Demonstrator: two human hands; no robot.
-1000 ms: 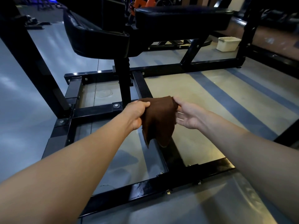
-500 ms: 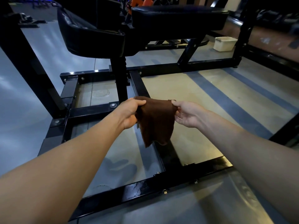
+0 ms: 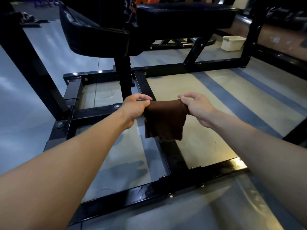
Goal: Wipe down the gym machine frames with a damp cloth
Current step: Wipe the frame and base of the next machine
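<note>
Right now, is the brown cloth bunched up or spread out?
Spread out: the cloth hangs between both hands, pinched at its top corners.

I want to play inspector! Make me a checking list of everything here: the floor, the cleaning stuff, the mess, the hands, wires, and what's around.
Surface: grey floor with darker stripes.
Job's things: brown cloth hanging over the black machine frame, not touching it.
Clutter: white tub on the floor behind.
Grippers: left hand and right hand each pinch a top corner of the cloth.
Cables: nothing seen.
Surroundings: black padded seats; other dim equipment.
</note>
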